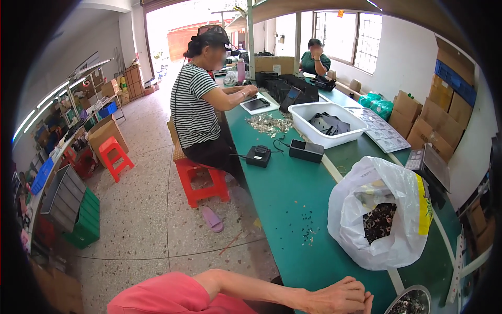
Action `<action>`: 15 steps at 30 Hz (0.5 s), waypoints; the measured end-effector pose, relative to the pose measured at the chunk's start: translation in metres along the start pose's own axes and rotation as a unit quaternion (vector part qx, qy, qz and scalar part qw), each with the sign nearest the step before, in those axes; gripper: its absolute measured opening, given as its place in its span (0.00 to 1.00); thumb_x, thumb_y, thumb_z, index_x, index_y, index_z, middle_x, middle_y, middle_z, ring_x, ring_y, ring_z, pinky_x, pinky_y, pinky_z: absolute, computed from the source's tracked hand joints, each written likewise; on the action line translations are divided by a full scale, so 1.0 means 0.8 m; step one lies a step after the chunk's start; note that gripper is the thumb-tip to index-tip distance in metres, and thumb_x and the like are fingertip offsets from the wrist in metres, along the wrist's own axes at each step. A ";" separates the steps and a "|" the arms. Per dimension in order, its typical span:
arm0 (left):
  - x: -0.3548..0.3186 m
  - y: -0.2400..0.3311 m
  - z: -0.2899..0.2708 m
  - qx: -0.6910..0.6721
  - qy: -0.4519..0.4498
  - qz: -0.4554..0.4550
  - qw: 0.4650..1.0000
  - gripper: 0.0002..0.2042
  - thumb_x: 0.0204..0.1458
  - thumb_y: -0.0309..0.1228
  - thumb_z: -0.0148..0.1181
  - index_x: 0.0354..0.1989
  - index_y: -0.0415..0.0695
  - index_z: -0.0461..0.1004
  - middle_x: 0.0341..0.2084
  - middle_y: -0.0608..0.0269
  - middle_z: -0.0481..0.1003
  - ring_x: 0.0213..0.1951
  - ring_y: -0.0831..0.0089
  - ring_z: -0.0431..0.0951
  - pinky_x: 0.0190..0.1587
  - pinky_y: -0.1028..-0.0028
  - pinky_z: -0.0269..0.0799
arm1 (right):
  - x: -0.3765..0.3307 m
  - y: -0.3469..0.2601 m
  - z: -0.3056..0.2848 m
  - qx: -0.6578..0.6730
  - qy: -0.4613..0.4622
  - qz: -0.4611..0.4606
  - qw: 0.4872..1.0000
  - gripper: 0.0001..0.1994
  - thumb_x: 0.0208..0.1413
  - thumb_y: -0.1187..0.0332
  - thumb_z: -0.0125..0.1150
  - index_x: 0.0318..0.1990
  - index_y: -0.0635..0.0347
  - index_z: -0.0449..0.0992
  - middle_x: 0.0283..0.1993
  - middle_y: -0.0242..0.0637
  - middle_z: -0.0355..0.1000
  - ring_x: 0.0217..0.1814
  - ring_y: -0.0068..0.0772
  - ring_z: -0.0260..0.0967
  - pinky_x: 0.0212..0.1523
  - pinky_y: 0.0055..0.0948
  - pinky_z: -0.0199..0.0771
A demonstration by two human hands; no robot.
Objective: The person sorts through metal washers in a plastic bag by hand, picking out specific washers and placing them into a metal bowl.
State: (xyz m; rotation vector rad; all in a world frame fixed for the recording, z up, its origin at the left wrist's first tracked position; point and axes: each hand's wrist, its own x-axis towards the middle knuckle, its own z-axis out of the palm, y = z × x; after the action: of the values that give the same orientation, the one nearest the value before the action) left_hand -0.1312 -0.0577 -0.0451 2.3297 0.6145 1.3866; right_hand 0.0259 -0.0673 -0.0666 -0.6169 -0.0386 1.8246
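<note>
My left arm, in a red sleeve, reaches across the lower edge to the near table. My left hand [340, 298] is closed with its fingers curled in; whatever it pinches is hidden beneath them. Against its knuckles shows a bit of finger, apparently of my right hand [369, 302]; the rest of that hand is out of sight. Just right of the hands stands a round metal bowl [428, 299] holding small dark and silvery parts. Beyond it, an open white plastic sack [345, 209] contains many small dark and metallic rings. Tiny black pieces [303, 227] lie scattered on the green tabletop [277, 193].
Farther along stand two black boxy devices [258, 156] [306, 150], a white bin [327, 140] of black sheets, and a pile of small metal parts [269, 123]. A person in stripes [196, 104] works on a red stool [201, 183]; another [316, 60] sits beyond. A scale [434, 167] is at right.
</note>
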 end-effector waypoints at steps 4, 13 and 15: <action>-0.026 0.005 -0.001 0.038 -0.004 0.037 0.999 0.06 0.47 0.30 0.60 0.34 0.46 0.74 0.40 0.63 0.71 0.43 0.61 0.68 0.43 0.59 0.59 | -0.008 -0.002 0.025 -0.018 0.034 -0.070 0.997 0.10 0.63 0.63 0.46 0.35 0.59 0.68 0.28 0.32 0.64 0.25 0.27 0.59 0.25 0.21 0.63; -0.035 0.011 -0.001 0.107 -0.150 0.013 0.983 0.21 0.47 0.39 0.61 0.49 0.43 0.69 0.50 0.50 0.65 0.53 0.54 0.63 0.50 0.47 0.57 | -0.019 -0.013 0.023 -0.029 0.055 -0.158 0.986 0.09 0.64 0.62 0.45 0.36 0.57 0.65 0.26 0.29 0.60 0.21 0.23 0.51 0.18 0.22 0.55; -0.038 0.006 0.009 0.089 -0.222 -0.001 0.971 0.29 0.48 0.42 0.60 0.58 0.44 0.63 0.53 0.48 0.62 0.57 0.51 0.59 0.53 0.43 0.54 | -0.020 -0.017 0.018 -0.040 0.067 -0.210 0.975 0.09 0.64 0.62 0.44 0.36 0.57 0.65 0.26 0.29 0.60 0.19 0.23 0.51 0.17 0.23 0.56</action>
State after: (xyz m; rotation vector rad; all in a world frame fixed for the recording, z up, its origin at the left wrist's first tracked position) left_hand -0.1364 -0.0784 -0.0683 2.6574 0.6207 0.7871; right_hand 0.0354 -0.0732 -0.0434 -0.7277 -0.1421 1.3753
